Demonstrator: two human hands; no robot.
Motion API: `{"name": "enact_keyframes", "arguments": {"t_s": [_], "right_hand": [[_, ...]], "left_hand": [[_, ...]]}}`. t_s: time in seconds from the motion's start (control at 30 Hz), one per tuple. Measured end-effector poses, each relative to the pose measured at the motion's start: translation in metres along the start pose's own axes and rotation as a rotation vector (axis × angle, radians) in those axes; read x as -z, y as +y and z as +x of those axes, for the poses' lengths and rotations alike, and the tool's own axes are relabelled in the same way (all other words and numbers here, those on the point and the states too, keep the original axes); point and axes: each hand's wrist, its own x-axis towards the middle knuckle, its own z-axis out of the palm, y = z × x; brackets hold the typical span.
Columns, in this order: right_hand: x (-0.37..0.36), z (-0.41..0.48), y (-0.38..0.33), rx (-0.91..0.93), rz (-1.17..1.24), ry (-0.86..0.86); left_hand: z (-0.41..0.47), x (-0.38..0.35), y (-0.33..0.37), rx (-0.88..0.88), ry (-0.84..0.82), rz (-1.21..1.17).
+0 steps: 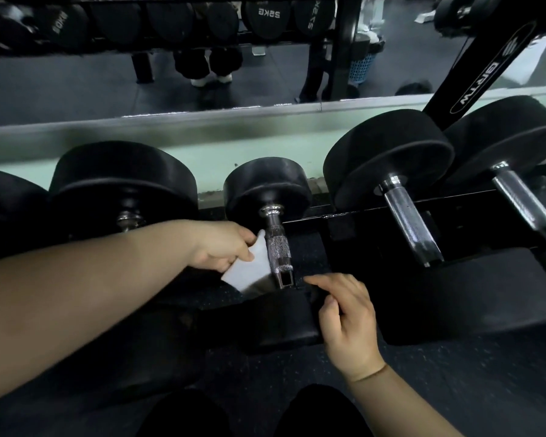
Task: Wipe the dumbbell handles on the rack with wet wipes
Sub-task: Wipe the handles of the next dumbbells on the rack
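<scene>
A small black dumbbell lies on the low rack in the middle, its knurled chrome handle [278, 247] pointing toward me. My left hand [221, 246] pinches a white wet wipe [249, 269] that rests against the left side of that handle. My right hand [347, 323] lies on the dumbbell's near black head [275, 323], fingers loosely spread, the index finger stretched toward the handle's near end. It holds nothing.
Larger dumbbells sit on either side: one at the left [123, 181] and two at the right with long chrome handles [407, 222], [520, 200]. A wall mirror [171, 74] behind reflects another rack and a blue basket [361, 67]. My dark knees are at the bottom edge.
</scene>
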Motion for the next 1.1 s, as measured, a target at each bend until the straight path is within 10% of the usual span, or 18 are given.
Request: {"name": "enact_keyframes", "arguments": {"t_s": [0.53,0.73,0.93,1.1], "right_hand": [[-0.001,-0.001,0.002,0.004,-0.040,0.012],[-0.001,-0.002,0.001,-0.002,-0.032,0.037],[-0.001,-0.002,0.002,-0.004,-0.038,0.034],[-0.001,-0.001,0.001,-0.003,-0.041,0.031]], "left_hand": [[0.036,-0.012,-0.027,-0.151,0.005,-0.502],[0.026,-0.008,-0.038,-0.047,-0.276,-0.316],[0.044,-0.005,-0.023,-0.230,0.070,-0.649],[0.041,0.004,-0.036,-0.141,-0.194,-0.457]]}}
